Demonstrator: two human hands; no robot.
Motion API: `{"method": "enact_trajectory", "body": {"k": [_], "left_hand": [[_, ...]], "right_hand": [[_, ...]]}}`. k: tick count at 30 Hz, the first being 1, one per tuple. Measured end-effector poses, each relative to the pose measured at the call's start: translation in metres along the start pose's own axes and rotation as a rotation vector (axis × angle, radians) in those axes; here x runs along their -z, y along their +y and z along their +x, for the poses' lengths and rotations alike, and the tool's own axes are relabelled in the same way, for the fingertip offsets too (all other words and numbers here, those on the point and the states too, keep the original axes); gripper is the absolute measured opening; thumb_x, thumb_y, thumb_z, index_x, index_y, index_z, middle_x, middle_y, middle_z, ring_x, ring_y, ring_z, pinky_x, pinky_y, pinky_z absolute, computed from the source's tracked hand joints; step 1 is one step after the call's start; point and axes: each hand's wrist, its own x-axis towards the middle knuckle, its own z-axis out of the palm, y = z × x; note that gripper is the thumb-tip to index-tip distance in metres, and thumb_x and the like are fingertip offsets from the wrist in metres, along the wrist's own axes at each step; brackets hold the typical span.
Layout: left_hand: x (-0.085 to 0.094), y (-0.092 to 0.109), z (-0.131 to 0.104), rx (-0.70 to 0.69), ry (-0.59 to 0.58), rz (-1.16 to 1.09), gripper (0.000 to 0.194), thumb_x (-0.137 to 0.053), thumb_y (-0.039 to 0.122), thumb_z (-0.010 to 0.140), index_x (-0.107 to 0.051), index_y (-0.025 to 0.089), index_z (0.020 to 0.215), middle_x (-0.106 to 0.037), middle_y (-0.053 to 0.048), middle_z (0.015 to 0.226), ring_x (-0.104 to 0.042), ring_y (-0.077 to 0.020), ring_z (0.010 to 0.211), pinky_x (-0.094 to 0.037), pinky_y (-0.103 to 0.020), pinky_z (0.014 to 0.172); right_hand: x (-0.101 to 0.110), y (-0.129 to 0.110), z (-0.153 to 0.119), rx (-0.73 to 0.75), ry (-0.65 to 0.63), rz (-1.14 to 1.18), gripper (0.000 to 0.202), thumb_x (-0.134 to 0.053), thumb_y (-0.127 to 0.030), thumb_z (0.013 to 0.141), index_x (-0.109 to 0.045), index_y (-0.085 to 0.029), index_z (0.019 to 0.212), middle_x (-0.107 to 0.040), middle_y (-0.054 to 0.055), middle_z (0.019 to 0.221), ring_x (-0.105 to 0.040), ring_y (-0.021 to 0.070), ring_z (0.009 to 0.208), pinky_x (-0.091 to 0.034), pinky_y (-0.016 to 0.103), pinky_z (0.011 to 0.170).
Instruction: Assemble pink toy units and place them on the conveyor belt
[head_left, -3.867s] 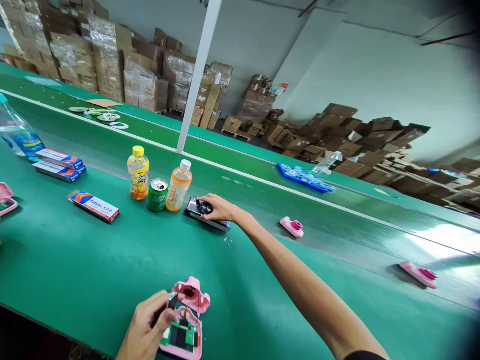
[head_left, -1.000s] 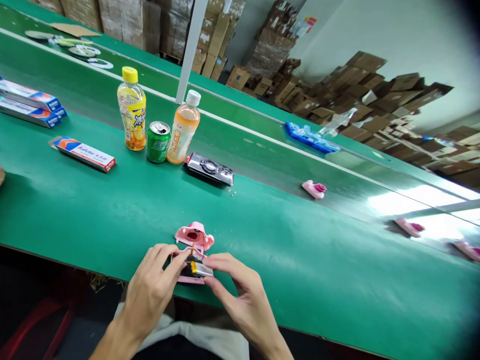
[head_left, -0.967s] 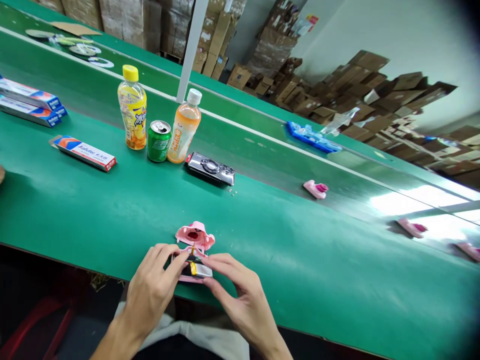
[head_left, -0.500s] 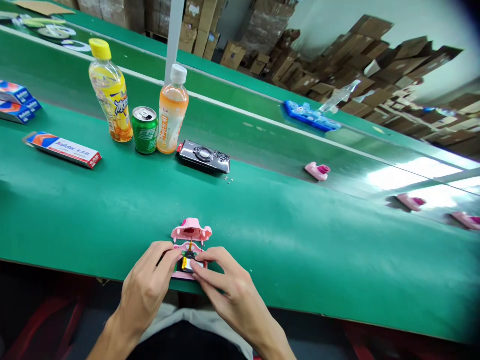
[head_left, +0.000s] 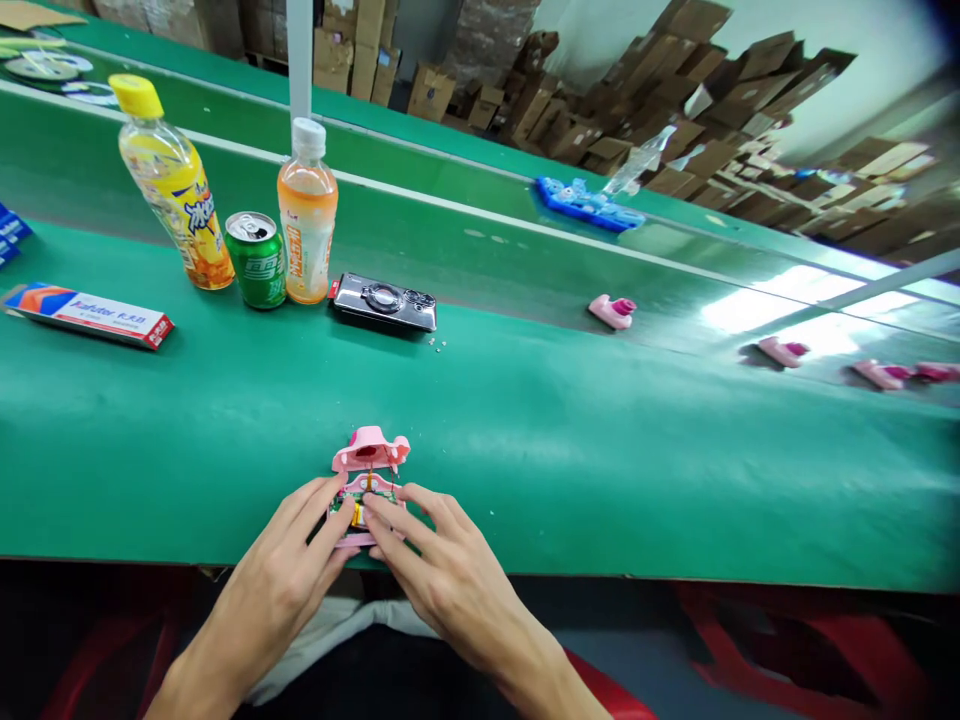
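A small pink casing [head_left: 358, 540] lies opened at the table's front edge, with a green circuit board and a yellow-and-silver part inside. Just beyond it rests its other pink half [head_left: 370, 449], joined by thin wires and a flat orange strip. My left hand [head_left: 289, 570] grips the left side of the casing, fingertips at its rim and on the yellow part. From the right, my right hand [head_left: 442, 565] has its fingers on the inner part and the casing's right side. The fingers hide much of the inside.
Behind stand a yellow-capped bottle [head_left: 176, 200], a green can [head_left: 256, 262], an orange bottle [head_left: 307, 215] and a black phone [head_left: 386, 303]. A long box [head_left: 90, 315] lies left. Pink pieces [head_left: 611, 311] and a blue tray [head_left: 589, 206] sit on the belt [head_left: 480, 240].
The view has shifted, so the table items appear further left. The fingers of both my hands have moved on the casing, showing more of the green board; the dark piece over the inner part is less visible.
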Motion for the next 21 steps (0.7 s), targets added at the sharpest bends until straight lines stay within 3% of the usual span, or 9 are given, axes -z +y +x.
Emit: {"method": "enact_trajectory", "body": {"k": [4,9,12,15,16,17,19,20,21], "left_hand": [[0.000,-0.006,-0.001,-0.037,-0.002,-0.011,0.036,-0.056,0.015,0.101,-0.057,0.012,0.137,-0.061,-0.017,0.137,-0.058,-0.0276,0.130,-0.057,-0.044,0.105],[-0.001,-0.004,0.004,-0.034,0.030,-0.019,0.036,-0.058,0.012,0.100,-0.059,0.013,0.136,-0.062,-0.019,0.136,-0.060,-0.0291,0.127,-0.060,-0.045,0.101],[-0.004,-0.001,0.004,-0.049,0.073,0.016,0.031,-0.054,0.015,0.102,-0.062,0.012,0.132,-0.065,-0.019,0.133,-0.063,-0.0292,0.124,-0.063,-0.044,0.097],[-0.009,0.000,0.002,-0.056,0.123,0.066,0.030,-0.050,0.017,0.103,-0.063,0.013,0.130,-0.067,-0.018,0.132,-0.065,-0.0282,0.123,-0.063,-0.042,0.097],[-0.010,0.001,0.001,-0.051,0.135,0.080,0.030,-0.050,0.016,0.103,-0.063,0.013,0.129,-0.067,-0.018,0.132,-0.065,-0.0278,0.123,-0.063,-0.041,0.097],[-0.011,0.001,0.000,-0.046,0.142,0.091,0.028,-0.050,0.016,0.103,-0.064,0.013,0.127,-0.067,-0.018,0.133,-0.065,-0.0277,0.124,-0.063,-0.041,0.098],[-0.011,0.002,0.000,-0.036,0.142,0.098,0.026,-0.051,0.017,0.102,-0.065,0.012,0.123,-0.069,-0.018,0.132,-0.065,-0.0277,0.124,-0.062,-0.041,0.100],[-0.011,0.002,0.000,-0.031,0.133,0.093,0.024,-0.052,0.017,0.102,-0.065,0.012,0.122,-0.069,-0.018,0.131,-0.066,-0.0276,0.124,-0.062,-0.040,0.100],[-0.009,0.003,0.001,-0.025,0.124,0.086,0.023,-0.054,0.017,0.101,-0.066,0.012,0.120,-0.070,-0.017,0.130,-0.066,-0.0273,0.124,-0.061,-0.040,0.101]], "right_hand": [[-0.022,0.005,-0.009,-0.013,0.127,0.023,0.034,-0.050,-0.011,0.104,-0.067,-0.021,0.132,-0.073,0.001,0.130,-0.054,0.0234,0.131,-0.050,0.039,0.098],[-0.039,-0.004,-0.018,-0.215,0.274,0.061,0.033,-0.065,-0.013,0.097,-0.072,-0.032,0.123,-0.078,-0.004,0.114,-0.065,0.0217,0.105,-0.048,0.037,0.086],[-0.036,-0.010,-0.025,-0.238,0.411,-0.014,0.027,-0.068,-0.013,0.095,-0.075,-0.031,0.114,-0.080,-0.003,0.107,-0.064,0.0204,0.085,-0.047,0.038,0.082],[-0.017,0.007,-0.015,-0.235,0.522,-0.021,0.014,-0.062,-0.026,0.101,-0.076,-0.027,0.099,-0.081,0.000,0.096,-0.063,0.0194,0.074,-0.047,0.037,0.077],[-0.008,0.019,-0.002,-0.275,0.489,0.002,0.022,-0.057,-0.032,0.104,-0.076,-0.026,0.095,-0.081,0.003,0.093,-0.064,0.0194,0.072,-0.047,0.036,0.075],[0.001,0.032,0.016,-0.338,0.364,0.028,0.034,-0.049,-0.038,0.106,-0.076,-0.024,0.092,-0.080,0.005,0.090,-0.065,0.0199,0.072,-0.047,0.036,0.074],[0.016,0.059,0.065,-0.465,-0.078,0.074,0.053,-0.038,-0.048,0.108,-0.077,-0.020,0.087,-0.078,0.010,0.084,-0.066,0.0210,0.070,-0.047,0.034,0.069],[0.021,0.070,0.092,-0.466,-0.358,0.096,0.058,-0.037,-0.054,0.106,-0.077,-0.019,0.083,-0.076,0.011,0.079,-0.065,0.0208,0.067,-0.046,0.033,0.065],[0.023,0.077,0.119,-0.429,-0.536,0.121,0.060,-0.043,-0.060,0.103,-0.076,-0.020,0.074,-0.072,0.009,0.069,-0.062,0.0194,0.059,-0.044,0.032,0.060]]}}
